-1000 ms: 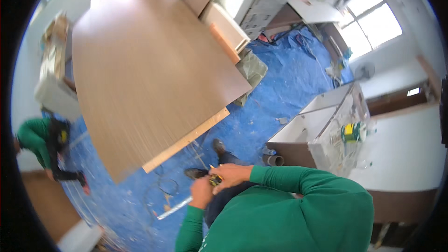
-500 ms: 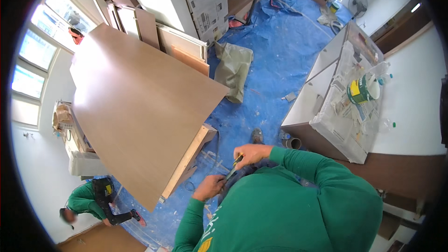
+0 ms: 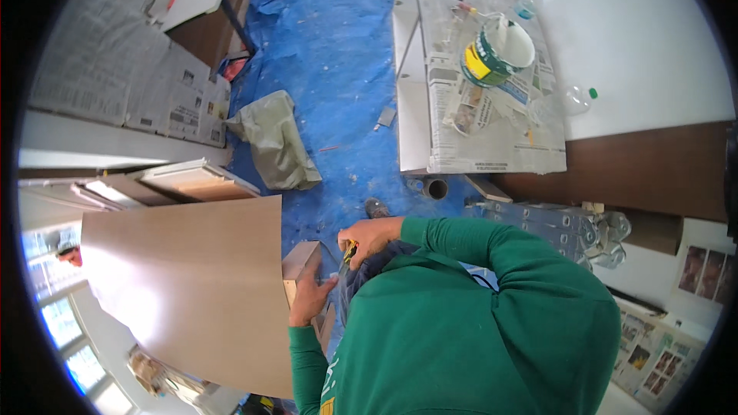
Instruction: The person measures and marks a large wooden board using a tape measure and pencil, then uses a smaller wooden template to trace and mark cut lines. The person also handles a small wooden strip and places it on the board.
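My right hand point(image 3: 370, 237) is closed round a yellow-and-black-handled tool point(image 3: 350, 252) in front of my body. A narrow greyish part points down from the handle; I cannot make out its exact kind. My left hand point(image 3: 307, 298), fingers stretched and thumb apart, lies at the timber support point(image 3: 302, 255) beside the right edge of a large brown panel point(image 3: 192, 284). It seems to touch the wood. The panel lies flat to the left and its surface shines where window light falls.
A paper-covered cabinet point(image 3: 500, 155) bears a green-and-yellow bucket point(image 3: 480, 61) and plastic bottles. Blue sheeting point(image 3: 346, 107) covers the floor, with a crumpled greenish cloth point(image 3: 280, 146). A folded metal ladder point(image 3: 530, 223) lies right. Part of another person point(image 3: 261, 406) shows at the bottom edge.
My view has swung left-to-right across the room, bringing the ladder in. My left hand has left the tool's far end and opened at the timber. My right hand keeps the tool.
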A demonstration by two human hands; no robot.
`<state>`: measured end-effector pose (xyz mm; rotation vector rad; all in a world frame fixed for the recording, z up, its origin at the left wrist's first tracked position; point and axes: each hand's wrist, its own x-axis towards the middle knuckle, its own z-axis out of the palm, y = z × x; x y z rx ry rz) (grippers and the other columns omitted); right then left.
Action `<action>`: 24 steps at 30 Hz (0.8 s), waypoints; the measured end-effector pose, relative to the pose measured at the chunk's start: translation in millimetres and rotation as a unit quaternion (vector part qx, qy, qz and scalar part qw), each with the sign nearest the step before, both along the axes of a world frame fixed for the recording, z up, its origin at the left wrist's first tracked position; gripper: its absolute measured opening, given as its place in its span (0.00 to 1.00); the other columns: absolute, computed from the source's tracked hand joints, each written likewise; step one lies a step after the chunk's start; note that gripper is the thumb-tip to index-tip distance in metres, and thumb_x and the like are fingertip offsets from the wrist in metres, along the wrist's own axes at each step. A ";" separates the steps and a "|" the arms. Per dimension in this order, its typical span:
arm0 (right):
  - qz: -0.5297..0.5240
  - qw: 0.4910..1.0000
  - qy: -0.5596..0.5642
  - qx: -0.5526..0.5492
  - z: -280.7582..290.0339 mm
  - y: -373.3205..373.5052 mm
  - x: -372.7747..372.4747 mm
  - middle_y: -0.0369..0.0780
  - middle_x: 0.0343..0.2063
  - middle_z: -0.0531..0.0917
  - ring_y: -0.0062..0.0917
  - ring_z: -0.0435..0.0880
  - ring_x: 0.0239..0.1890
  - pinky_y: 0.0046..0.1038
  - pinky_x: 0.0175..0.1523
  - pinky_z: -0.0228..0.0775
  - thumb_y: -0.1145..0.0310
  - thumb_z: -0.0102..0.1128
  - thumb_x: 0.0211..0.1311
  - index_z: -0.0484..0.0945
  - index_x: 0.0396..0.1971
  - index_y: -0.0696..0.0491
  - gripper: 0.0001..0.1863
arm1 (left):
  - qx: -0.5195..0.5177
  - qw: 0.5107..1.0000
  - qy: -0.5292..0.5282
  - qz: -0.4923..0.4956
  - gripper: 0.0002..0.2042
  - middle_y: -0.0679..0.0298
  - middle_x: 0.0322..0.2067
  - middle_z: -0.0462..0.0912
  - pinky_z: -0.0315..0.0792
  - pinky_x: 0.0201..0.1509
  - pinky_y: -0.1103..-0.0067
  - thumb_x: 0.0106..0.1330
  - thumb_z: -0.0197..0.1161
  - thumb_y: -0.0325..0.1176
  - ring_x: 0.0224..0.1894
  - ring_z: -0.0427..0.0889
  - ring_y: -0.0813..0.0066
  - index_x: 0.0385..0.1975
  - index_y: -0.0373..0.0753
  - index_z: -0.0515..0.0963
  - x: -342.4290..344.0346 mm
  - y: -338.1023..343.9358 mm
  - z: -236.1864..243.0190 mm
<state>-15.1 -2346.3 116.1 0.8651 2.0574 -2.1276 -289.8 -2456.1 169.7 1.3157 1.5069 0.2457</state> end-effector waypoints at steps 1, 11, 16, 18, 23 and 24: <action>-0.028 0.999 -0.021 0.016 3.4 0.1 9.8 0.50 0.48 0.87 0.45 0.87 0.52 0.44 0.55 0.78 0.44 0.83 0.55 0.79 0.56 0.57 0.39 | 0.057 0.996 -0.016 0.072 0.28 0.50 0.57 0.88 0.80 0.63 0.68 0.74 0.70 0.35 0.59 0.87 0.59 0.72 0.33 0.74 -4.9 -3.6 -14.0; -0.626 0.670 -0.290 0.273 -23.0 -16.5 197.7 0.55 0.52 0.84 0.51 0.86 0.55 0.49 0.60 0.78 0.50 0.80 0.60 0.80 0.55 0.57 0.32 | -0.221 0.966 0.133 0.028 0.22 0.49 0.52 0.91 0.79 0.57 0.67 0.78 0.66 0.43 0.52 0.87 0.66 0.61 0.32 0.83 -128.6 -101.5 -156.1; -0.792 0.416 -0.387 0.225 -89.0 -5.4 336.4 0.58 0.67 0.77 0.51 0.75 0.71 0.45 0.76 0.66 0.42 0.73 0.68 0.70 0.71 0.64 0.46 | -0.226 0.965 0.099 0.089 0.21 0.48 0.52 0.91 0.79 0.57 0.66 0.78 0.66 0.43 0.53 0.88 0.64 0.61 0.33 0.84 -148.8 -192.5 -162.1; -0.760 0.428 -0.423 0.244 -110.6 -19.4 384.0 0.60 0.68 0.76 0.52 0.75 0.71 0.46 0.75 0.68 0.40 0.73 0.67 0.68 0.72 0.66 0.50 | -0.220 0.965 0.084 0.112 0.21 0.48 0.52 0.91 0.79 0.58 0.66 0.77 0.65 0.43 0.53 0.88 0.64 0.60 0.33 0.84 -139.9 -197.3 -171.0; -0.668 0.463 -0.467 0.349 -70.2 -35.5 308.8 0.62 0.62 0.81 0.57 0.79 0.66 0.49 0.70 0.71 0.37 0.65 0.72 0.71 0.69 0.67 0.47 | -0.232 0.936 0.067 0.256 0.21 0.47 0.52 0.90 0.80 0.58 0.66 0.77 0.65 0.43 0.53 0.88 0.62 0.59 0.33 0.84 -115.3 -269.9 -155.0; -0.626 0.490 -0.472 0.382 -47.1 -53.6 285.7 0.64 0.63 0.79 0.58 0.79 0.65 0.49 0.70 0.70 0.39 0.64 0.75 0.69 0.71 0.68 0.46 | -0.236 0.929 0.066 0.277 0.21 0.47 0.52 0.90 0.80 0.58 0.65 0.77 0.65 0.43 0.53 0.88 0.62 0.59 0.33 0.85 -109.8 -272.7 -154.5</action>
